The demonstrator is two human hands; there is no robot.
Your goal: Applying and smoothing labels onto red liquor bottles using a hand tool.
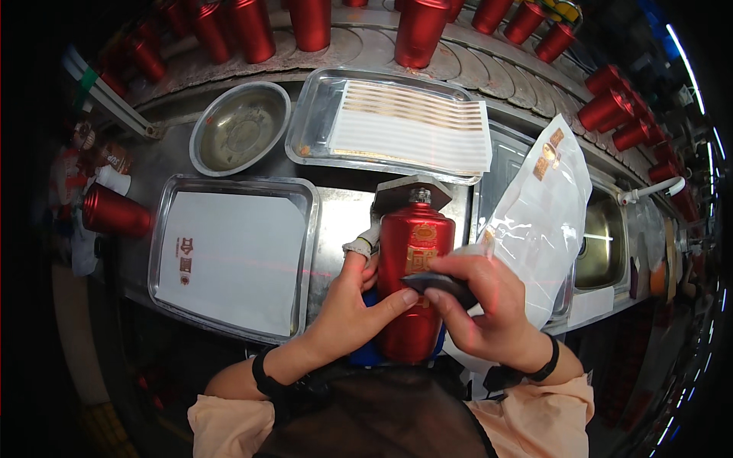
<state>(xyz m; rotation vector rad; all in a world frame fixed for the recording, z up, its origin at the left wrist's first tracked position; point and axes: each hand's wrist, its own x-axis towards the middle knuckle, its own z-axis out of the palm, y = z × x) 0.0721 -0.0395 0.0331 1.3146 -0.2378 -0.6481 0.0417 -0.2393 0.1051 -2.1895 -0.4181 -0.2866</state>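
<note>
In front of me a red metallic bottle (408,336) lies tilted back, its bare neck pointing away against a grey angled block (392,192). Gold characters run down its front. My left hand (336,313) grips the bottle's left side, thumb across the front; a white covering wraps one finger. My right hand (492,305) is closed on a dark, flat, pointed scraper (452,290), whose tip rests at the gold lettering near my left thumb. Something blue shows under the bottle. The scraper's far end is hidden in my palm.
Left stands a metal tray (311,229) of water-like sheen with a white decal sheet (237,259). Behind are a steel bowl (200,145) and a tray (294,141) with gold-striped sheets (412,130). A clear-wrapped sheet (534,221) and sink (599,256) lie right. Red bottles (422,34) line a conveyor.
</note>
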